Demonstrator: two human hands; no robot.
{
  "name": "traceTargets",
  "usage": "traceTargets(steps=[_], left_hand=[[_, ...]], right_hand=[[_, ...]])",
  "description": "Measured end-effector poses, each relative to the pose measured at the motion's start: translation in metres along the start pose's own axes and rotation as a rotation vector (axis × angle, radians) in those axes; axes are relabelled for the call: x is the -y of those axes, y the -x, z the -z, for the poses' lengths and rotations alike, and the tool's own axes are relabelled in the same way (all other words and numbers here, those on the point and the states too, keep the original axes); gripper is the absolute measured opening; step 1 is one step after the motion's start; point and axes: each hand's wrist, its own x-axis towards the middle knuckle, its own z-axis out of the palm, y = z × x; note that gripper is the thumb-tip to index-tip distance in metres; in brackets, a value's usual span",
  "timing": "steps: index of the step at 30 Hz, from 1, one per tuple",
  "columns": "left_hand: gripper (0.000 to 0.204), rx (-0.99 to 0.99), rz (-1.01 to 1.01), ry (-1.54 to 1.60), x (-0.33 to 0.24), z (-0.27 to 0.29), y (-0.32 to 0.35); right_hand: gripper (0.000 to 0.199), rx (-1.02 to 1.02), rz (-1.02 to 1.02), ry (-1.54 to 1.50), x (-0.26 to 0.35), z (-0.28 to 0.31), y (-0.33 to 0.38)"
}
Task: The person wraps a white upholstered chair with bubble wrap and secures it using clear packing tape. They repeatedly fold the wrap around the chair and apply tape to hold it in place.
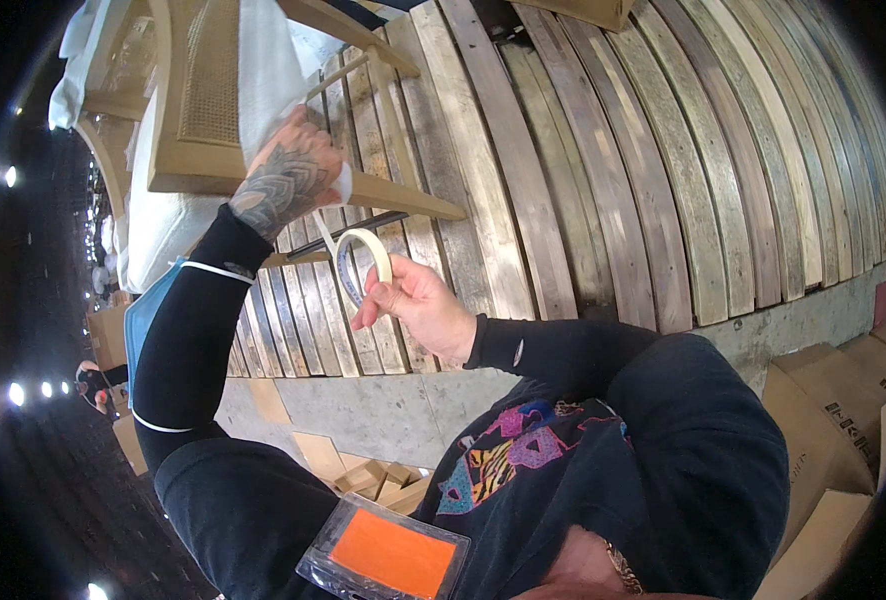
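A light wooden chair (193, 178) with a woven cane panel (210, 75) rests on the slatted platform at the upper left. My left hand (288, 170) is closed over white foam sheet (266, 70) against the chair's frame; its fingertips are partly hidden. A bit of white shows below that hand, along a wooden leg (403, 195). In my right hand (418, 305) is a roll of pale masking tape (373, 262), pinched between thumb and fingers. From the roll a narrow strip of tape (324, 232) runs up toward my left hand.
Wooden slats (603, 180) form the platform, spreading to the right. Cardboard boxes (833, 420) stand at the lower right, and cardboard pieces (363, 475) lie below the platform edge. A blue face mask (153, 320) hangs on my left arm. Another person (98, 385) is far left.
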Motion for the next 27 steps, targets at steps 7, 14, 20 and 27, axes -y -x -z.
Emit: traceTargets(steps=[7, 14, 20, 27], left_hand=[[0.046, 0.082, 0.025, -0.065, -0.005, 0.011, -0.001], [0.037, 0.063, 0.027, 0.017, -0.007, 0.015, -0.002], [0.024, 0.002, -0.018, 0.057, -0.006, 0.018, -0.002], [0.030, -0.090, -0.049, 0.066, -0.006, 0.023, -0.007]], right_hand=[[0.008, -0.055, 0.019, -0.027, 0.053, 0.019, 0.000], [0.015, -0.134, -0.050, -0.061, 0.114, 0.044, -0.034], [0.022, -0.135, -0.060, 0.011, 0.154, 0.072, -0.097], [0.023, -0.099, -0.139, 0.002, 0.150, 0.095, -0.209]])
